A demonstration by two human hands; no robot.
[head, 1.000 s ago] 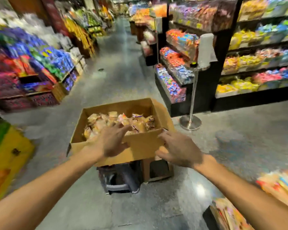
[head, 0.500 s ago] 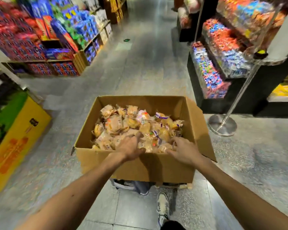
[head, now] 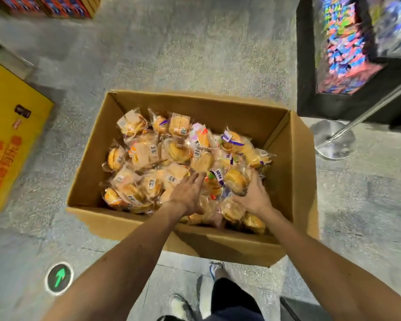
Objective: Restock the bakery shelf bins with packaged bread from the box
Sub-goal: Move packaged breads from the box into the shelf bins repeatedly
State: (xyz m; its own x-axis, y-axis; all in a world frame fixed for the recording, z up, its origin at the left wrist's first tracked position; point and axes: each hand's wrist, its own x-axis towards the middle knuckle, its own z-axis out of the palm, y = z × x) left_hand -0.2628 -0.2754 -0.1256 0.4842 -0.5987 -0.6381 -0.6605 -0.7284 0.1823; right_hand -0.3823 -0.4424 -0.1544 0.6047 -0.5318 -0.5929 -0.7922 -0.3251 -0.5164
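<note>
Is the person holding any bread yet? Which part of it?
The right hand curls round the right side of a packaged bun in the box. The left hand lies on the bread pile with straight fingers, holding nothing.

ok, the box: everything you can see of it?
The box is plain brown cardboard, rectangular, upright and open-topped, with a flap folded out on its right. What bears it is hidden. Clear-wrapped bread packs lie heaped inside. The left hand and right hand reach over its near wall onto the packs.
</note>
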